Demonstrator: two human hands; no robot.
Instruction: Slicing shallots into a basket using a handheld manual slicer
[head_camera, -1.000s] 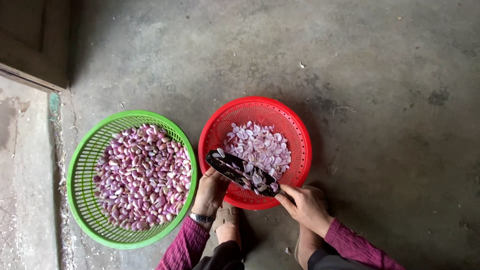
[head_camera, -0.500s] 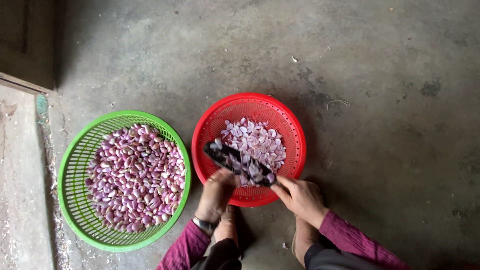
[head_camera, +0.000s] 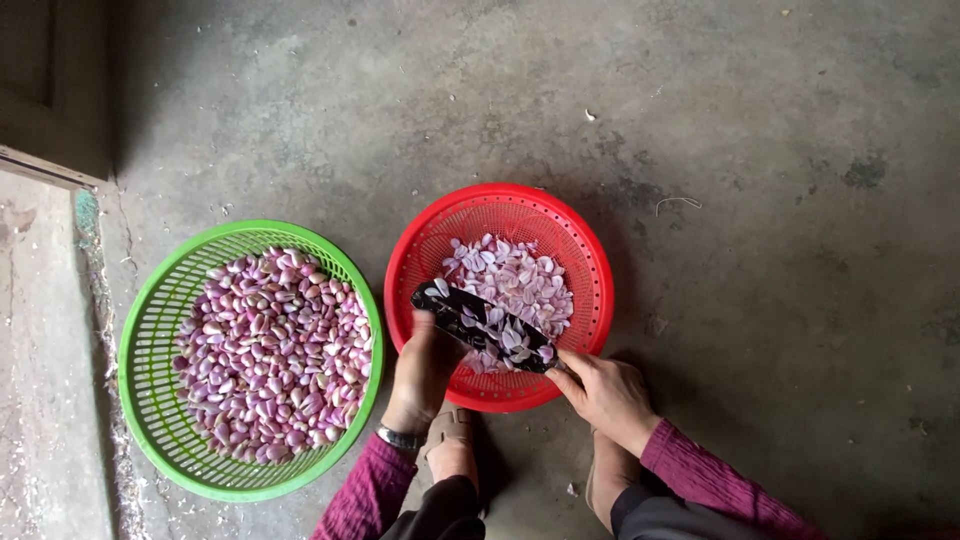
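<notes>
Right hand (head_camera: 608, 392) clenched on handle of dark broad-bladed knife (head_camera: 484, 327), blade over round red plastic basket (head_camera: 500, 295), pale purple slices (head_camera: 515, 280) stuck on it. Left hand (head_camera: 425, 370) at blade's near edge, grip unclear. Risk: fingers nicked; slices dropping onto concrete floor (head_camera: 750, 150), not basket. Green plastic basket of peeled shallots (head_camera: 268, 350) just left.

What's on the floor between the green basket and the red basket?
Nothing: the head view shows only a narrow strip of bare concrete floor between the green basket and the red basket.
</notes>
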